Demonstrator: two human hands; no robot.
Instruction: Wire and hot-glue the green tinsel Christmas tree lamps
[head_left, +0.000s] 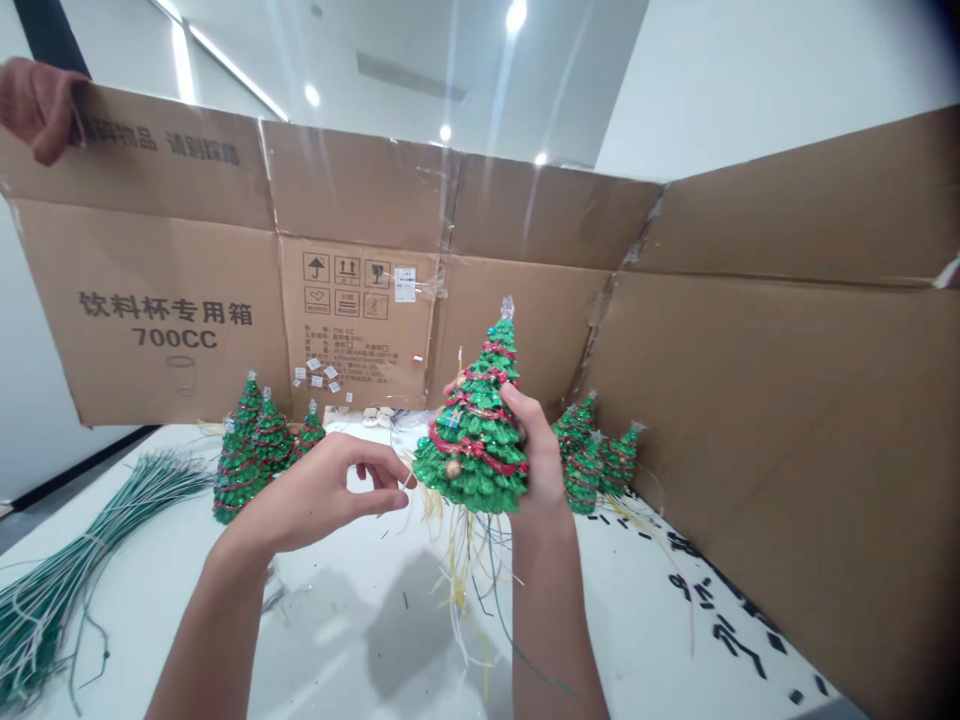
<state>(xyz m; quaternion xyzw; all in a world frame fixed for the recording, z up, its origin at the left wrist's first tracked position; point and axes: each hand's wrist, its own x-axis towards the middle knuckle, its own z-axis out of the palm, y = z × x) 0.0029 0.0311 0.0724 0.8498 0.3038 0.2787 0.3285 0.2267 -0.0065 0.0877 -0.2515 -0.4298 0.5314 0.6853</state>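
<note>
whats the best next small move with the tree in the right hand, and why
I'd probably bring the left hand down to the thin yellow and green strands hanging beneath the glittery green Christmas tree ornament. The right hand grips the tree firmly, so the left looks free, and those loose strands dangle just below its fingertips.

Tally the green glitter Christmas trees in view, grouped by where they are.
Green glitter Christmas tree held in the right hand: 1
Left group of trees standing on the table: 4
Right group of trees standing on the table: 3
Total: 8
</note>
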